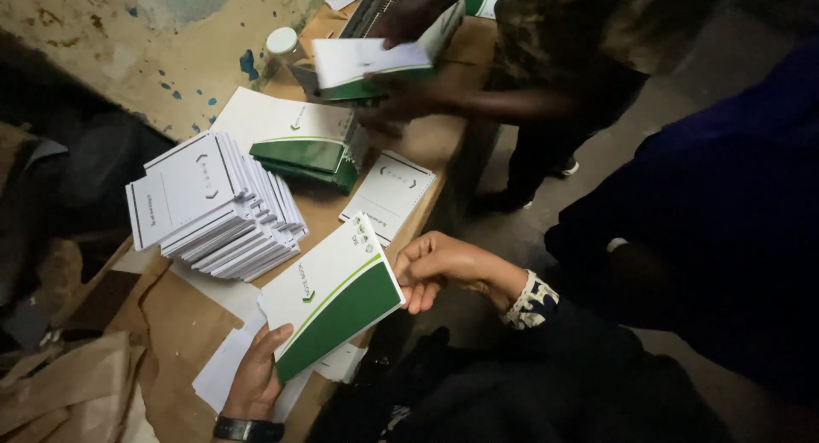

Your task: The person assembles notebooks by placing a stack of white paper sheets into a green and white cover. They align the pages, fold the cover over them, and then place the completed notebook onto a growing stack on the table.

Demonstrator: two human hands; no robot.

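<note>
My left hand point(256, 376) grips the lower corner of a flat white and green folded carton point(334, 296), thumb on top. My right hand point(437, 268) pinches the same carton at its right edge with the fingertips. The carton is held tilted just above the wooden table point(183, 324). A fanned stack of white flat cartons point(213, 206) lies to the left of it. A single white flat carton point(388, 196) lies just beyond it near the table edge.
A stack of green and white cartons point(303, 149) sits mid-table. Across the table another person's hands point(401, 98) hold more cartons point(367, 63). A white-capped jar point(281, 44) stands by the stained wall. Brown paper point(68, 392) lies at lower left.
</note>
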